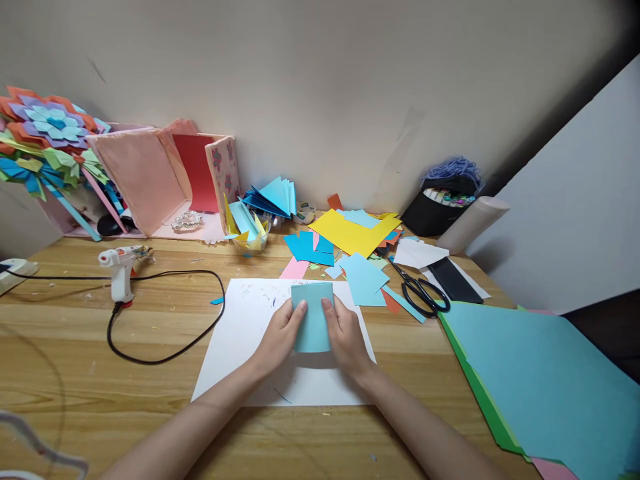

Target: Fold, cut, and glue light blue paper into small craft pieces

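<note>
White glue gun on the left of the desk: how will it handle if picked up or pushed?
The white glue gun should feel stiff; its body looks like hard plastic. The black cord from its handle, looped across the wooden desk, would likely drag or twist it. It probably won't roll far, given the pistol shape.

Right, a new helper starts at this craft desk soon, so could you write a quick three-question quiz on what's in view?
1. What are the left hand and right hand holding? A: yellow paper. B: light blue paper. C: a marker.
2. True or false: the glue gun is to the left of the white sheet.
3. Which cutting tool lies to the right of that sheet?

Key: 1 B; 2 true; 3 the scissors.
</note>
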The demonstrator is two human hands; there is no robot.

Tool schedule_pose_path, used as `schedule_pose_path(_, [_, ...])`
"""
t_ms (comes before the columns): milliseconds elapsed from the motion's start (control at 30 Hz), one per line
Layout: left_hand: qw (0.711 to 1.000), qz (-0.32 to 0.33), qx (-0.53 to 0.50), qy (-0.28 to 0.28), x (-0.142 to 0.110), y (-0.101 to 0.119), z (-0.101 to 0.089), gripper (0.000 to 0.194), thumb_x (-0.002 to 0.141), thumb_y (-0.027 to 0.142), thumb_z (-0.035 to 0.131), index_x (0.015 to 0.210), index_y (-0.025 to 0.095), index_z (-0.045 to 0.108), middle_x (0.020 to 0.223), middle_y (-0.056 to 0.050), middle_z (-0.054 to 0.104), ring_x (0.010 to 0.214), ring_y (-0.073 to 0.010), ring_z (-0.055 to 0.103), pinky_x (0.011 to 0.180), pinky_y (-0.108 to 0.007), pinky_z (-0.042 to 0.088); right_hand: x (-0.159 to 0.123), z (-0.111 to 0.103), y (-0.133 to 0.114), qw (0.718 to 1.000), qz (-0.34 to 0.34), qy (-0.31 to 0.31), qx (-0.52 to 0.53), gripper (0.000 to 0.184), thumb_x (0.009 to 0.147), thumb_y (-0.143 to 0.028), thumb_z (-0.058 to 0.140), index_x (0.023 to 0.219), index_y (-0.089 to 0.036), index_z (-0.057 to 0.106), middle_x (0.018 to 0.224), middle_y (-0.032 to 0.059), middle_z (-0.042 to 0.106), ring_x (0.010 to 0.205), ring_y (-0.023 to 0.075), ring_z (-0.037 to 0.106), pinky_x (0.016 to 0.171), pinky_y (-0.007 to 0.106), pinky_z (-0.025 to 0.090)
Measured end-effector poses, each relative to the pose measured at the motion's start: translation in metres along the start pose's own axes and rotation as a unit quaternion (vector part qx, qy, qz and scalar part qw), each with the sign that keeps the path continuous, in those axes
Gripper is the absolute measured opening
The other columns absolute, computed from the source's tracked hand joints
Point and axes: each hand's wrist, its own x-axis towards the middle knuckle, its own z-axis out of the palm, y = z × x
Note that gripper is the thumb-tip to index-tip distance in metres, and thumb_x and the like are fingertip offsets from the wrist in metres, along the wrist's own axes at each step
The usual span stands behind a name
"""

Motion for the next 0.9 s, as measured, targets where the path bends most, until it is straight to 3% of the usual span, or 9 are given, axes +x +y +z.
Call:
schedule_pose_path(233, [1.0,-0.005,-0.021,-0.016,0.0007,0.0011,0.0,0.038,0.082,0.048,0.043,0.095,0.015,0.057,0.085,-0.004,0.061,0.076,-0.0175,0.052,0.068,-0.026,0.042,0.0002,0.0009,-0.0006,0.999,0.013,-0.011,0.046,0.032,0.09,-0.042,0.03,0.076,-0.02,0.048,0.059,-0.0016,0.048,0.052,0.0135,0.042,0.053,0.024,0.037])
schedule_pose_path(700, [1.0,0.003,-0.006,-0.002,-0.0014,0.0016,0.0018,0.034,0.081,0.047,0.044,0.087,0.016,0.057,0.078,-0.003,0.06,0.07,-0.0165,0.05,0.062,-0.024,0.039,-0.0002,-0.0003,-0.0006,1.0,0.004,-0.013,-0.003,0.028,0.09,-0.037,0.032,0.076,-0.019,0.048,0.059,-0.0017,0.049,0.053,0.0132,0.045,0.055,0.024,0.037])
schedule_pose_path(900, [0.991,0.062,0.101,0.067,-0.0014,-0.0015,0.0004,0.027,0.084,0.04,0.041,0.073,0.019,0.053,0.067,-0.002,0.056,0.061,-0.0161,0.047,0.057,-0.024,0.033,0.0036,-0.0013,-0.0025,1.0,-0.001,-0.004,0.019,0.023,0.085,-0.037,0.045,0.075,-0.018,0.052,0.072,0.0017,0.054,0.068,0.0149,0.05,0.059,0.024,0.041])
